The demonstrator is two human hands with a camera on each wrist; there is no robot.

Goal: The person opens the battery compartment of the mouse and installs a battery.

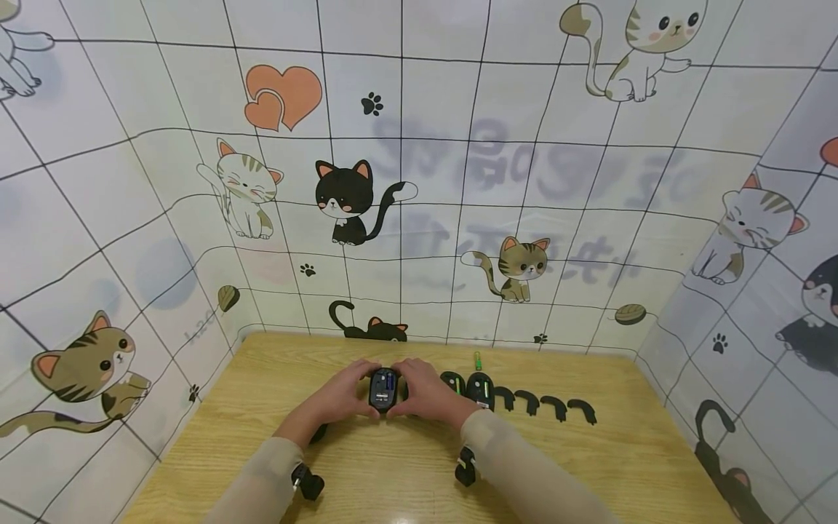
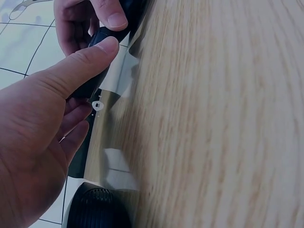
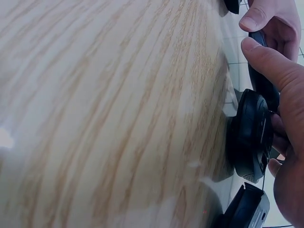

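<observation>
A black computer mouse [image 1: 382, 390] is held underside up, its battery compartment facing the head camera. My left hand [image 1: 342, 394] grips its left side with thumb and fingers. On the other side my right hand [image 1: 427, 393] pinches the same mouse, the two thumbs close together at its near end. Its dark edge [image 3: 262, 78] shows between the hands in the right wrist view. Just right of the right hand lie two more overturned mice, one partly covered [image 1: 453, 380] and one with its compartment uncovered [image 1: 481, 391].
A green battery [image 1: 478, 361] lies behind these mice. Several curved black covers [image 1: 527, 402] form a row to the right on the wooden table [image 1: 393, 473]. Another dark mouse [image 2: 99, 209] sits near the left wrist. Cat-patterned sheeting [image 1: 425, 218] surrounds the table.
</observation>
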